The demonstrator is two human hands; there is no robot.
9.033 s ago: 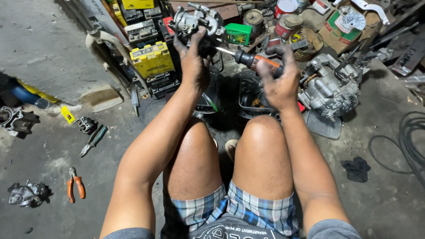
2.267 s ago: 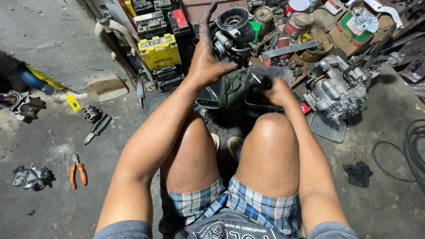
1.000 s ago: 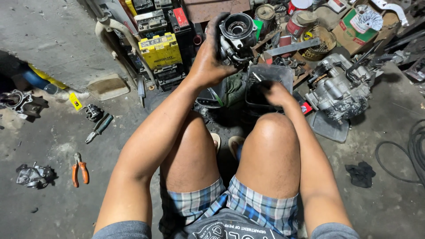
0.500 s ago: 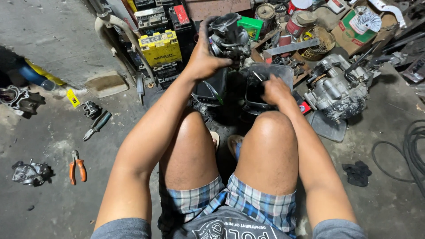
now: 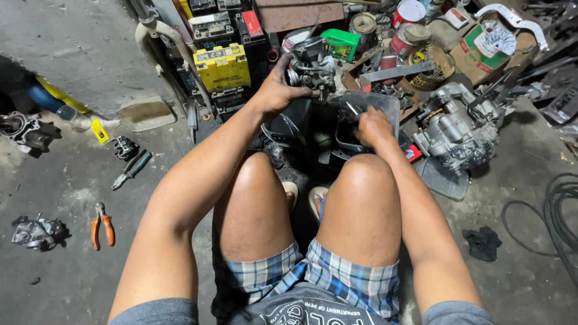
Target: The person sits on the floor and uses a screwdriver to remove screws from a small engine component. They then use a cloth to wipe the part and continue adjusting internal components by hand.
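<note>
A grey concrete floor (image 5: 72, 36) fills the scene, with a person squatting on it, bare knees up in the near middle. At far right lies a grimy engine block (image 5: 460, 129), and right of it a coil of black cable (image 5: 557, 213) curls along the floor's edge. Far and left of centre stands a yellow battery (image 5: 223, 65) among darker ones. Just beyond the right knee sits a clear plastic tub (image 5: 367, 117); the right hand (image 5: 374, 127) reaches into it, fingers curled, seemingly pinching a thin metal tool, though the grasp is hard to make out. The left hand (image 5: 274, 93) is clenched around a small grey carburetor (image 5: 310, 69), holding it up off the floor just left of and beyond the tub. Behind it a green box (image 5: 341, 43) rests among tins. On the left floor, well apart from the hands, lie orange-handled pliers (image 5: 101, 224), a dark-handled tool (image 5: 131, 170) farther off, and a small black rag (image 5: 481, 242) at near right.
</note>
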